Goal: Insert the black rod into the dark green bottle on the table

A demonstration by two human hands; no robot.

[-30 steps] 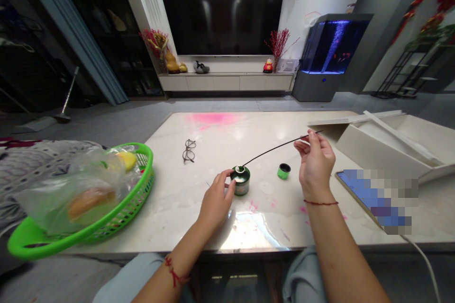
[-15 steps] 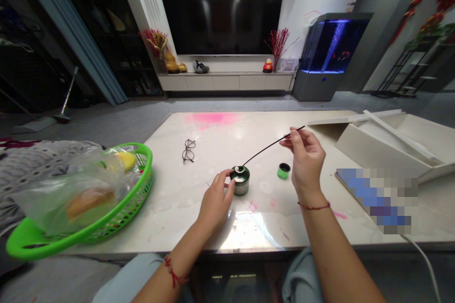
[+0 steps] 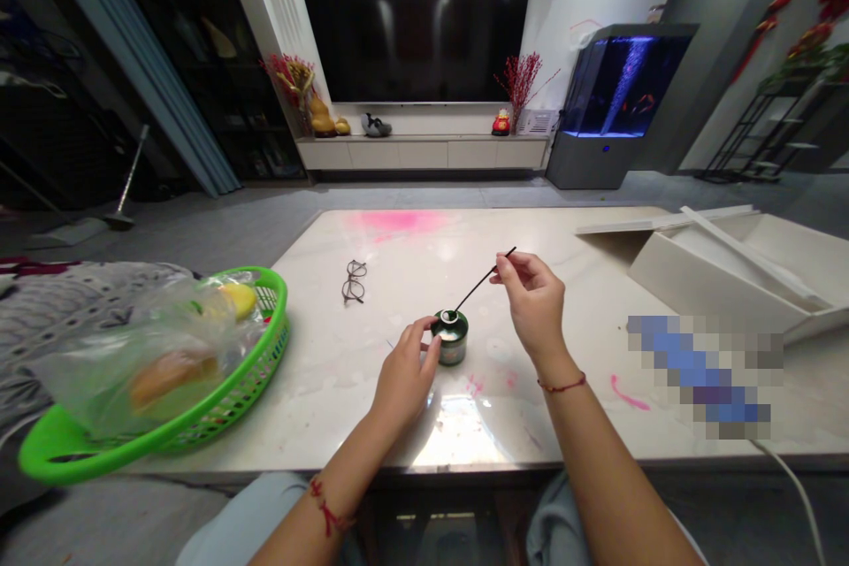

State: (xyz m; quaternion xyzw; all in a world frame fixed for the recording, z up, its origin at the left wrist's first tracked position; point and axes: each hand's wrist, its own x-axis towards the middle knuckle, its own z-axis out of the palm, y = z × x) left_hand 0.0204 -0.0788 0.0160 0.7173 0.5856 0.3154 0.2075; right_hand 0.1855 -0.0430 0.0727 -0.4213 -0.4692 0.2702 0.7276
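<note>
On the white table stands a small dark green glass bottle with a pale ring round its narrow mouth. My left hand grips it from the left, thumb at the near side and fingers reaching behind. A thin black reed stick leans out of the mouth, its lower end at or inside the opening. Up and to the right of the bottle, my right hand pinches the stick near its upper end, between thumb and fingers. The tips of my left fingers are partly hidden by the bottle.
Eyeglasses lie on the table left of the bottle. A green plastic basket holding bagged food sits at the left edge. To the right are an open white box and a blurred-out blue object with a cable near it.
My right hand has moved left and slightly down toward the bottle, and less of the stick shows above the mouth. The green cap is now hidden behind that hand. My left hand stays put.
</note>
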